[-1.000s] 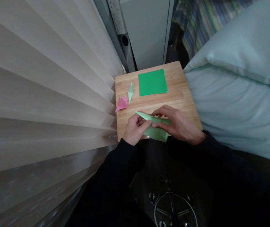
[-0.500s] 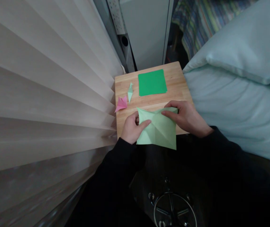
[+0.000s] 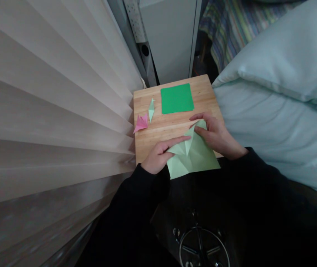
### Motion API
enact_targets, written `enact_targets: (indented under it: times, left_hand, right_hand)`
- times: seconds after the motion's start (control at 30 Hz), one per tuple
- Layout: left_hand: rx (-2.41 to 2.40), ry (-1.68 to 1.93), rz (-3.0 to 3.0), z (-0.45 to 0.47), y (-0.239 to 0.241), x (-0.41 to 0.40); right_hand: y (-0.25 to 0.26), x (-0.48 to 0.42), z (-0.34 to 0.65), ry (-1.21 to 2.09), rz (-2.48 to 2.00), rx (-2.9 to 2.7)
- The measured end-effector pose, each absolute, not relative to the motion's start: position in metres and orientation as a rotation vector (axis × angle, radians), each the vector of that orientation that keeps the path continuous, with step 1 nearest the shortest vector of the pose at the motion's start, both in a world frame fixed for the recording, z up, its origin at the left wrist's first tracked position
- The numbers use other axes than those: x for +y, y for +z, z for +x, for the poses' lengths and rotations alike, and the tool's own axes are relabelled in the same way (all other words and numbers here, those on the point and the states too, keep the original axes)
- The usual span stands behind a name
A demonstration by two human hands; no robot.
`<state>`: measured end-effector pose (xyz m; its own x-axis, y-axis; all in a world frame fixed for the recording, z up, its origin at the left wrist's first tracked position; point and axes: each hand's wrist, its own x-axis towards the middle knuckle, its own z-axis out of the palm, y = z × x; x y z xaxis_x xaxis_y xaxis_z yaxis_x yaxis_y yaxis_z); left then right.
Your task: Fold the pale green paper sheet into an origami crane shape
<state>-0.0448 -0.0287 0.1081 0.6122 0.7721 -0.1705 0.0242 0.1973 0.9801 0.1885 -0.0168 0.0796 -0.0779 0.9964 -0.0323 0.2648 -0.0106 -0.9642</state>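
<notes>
A light green sheet (image 3: 199, 157), creased and partly folded, was supported in both hands above the near edge of the wooden worktop (image 3: 210, 94), its lower edge projecting past that edge toward the person. At the left hand (image 3: 155, 157), the left side of the sheet was gripped between the thumb and the fingers, one finger being laid extended along the upper fold; the sheet was presumably steadied by this contact. At the right hand (image 3: 216, 136), the upper right corner was pinched, the thumb being placed on the near face and the fingers behind; the paper was apparently spread by this grip so that the creases could be controlled. The exact position of the remaining left fingers could not be determined, as they were hidden. A stack of bright green paper (image 3: 177, 98) was placed flat toward the far side of the worktop. A small pale green folded figure (image 3: 151, 110) and a pink folded figure (image 3: 141, 123) were set near the left edge, beside the pleated curtain (image 3: 92, 100), probably so that the area under the hands was left unobstructed.
</notes>
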Motion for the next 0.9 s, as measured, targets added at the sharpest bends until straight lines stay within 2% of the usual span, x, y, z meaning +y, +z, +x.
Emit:
enact_targets:
  times: [0.17, 0.37, 0.9]
  left_hand:
    - [0.746, 0.508, 1.114, -0.041, 0.107, -0.032]
    - [1.043, 0.780, 1.007, -0.021, 0.088, -0.035]
    - [1.055, 0.576, 0.845, -0.020, 0.080, -0.042]
  right_hand:
    - [0.090, -0.022, 0.183, 1.200, -1.327, -1.574]
    - [0.100, -0.029, 0.169, 1.417, -1.241, -1.439]
    - [0.094, -0.023, 0.166, 1.219, -1.392, -1.352]
